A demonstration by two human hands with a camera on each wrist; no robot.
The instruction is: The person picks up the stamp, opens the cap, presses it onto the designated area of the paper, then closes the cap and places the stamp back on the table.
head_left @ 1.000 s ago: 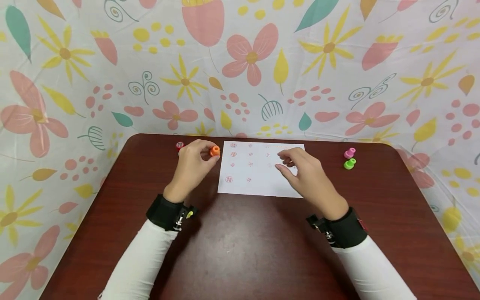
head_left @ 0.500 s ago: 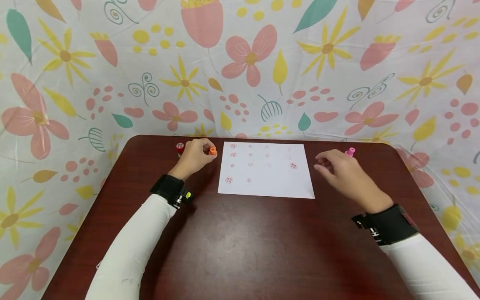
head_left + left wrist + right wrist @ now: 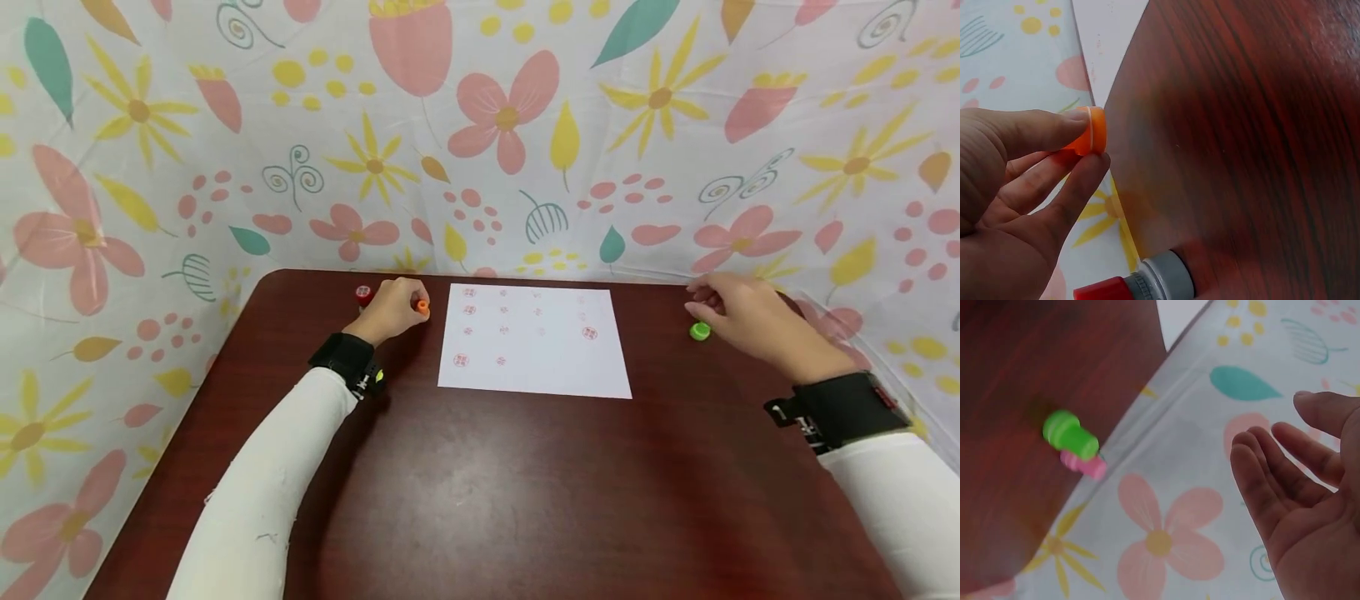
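My left hand pinches a small orange stamp between thumb and fingers, left of the paper. Beside that hand a red-handled stamp with a grey body is on the table. My right hand hovers over the table's right side with fingers loosely bent, holding nothing. Below its fingertips in the head view is a small green stamp. A pink stamp shows next to the green one in the right wrist view; in the head view the right hand hides it.
A white sheet of paper with several red and faint stamp prints lies at the back middle of the dark wooden table. A flower-patterned cloth hangs behind the table's back edge.
My right hand has moved from above the paper to the right, over the green and pink stamps. The left hand, still pinching the orange stamp, has drawn slightly left and lower.
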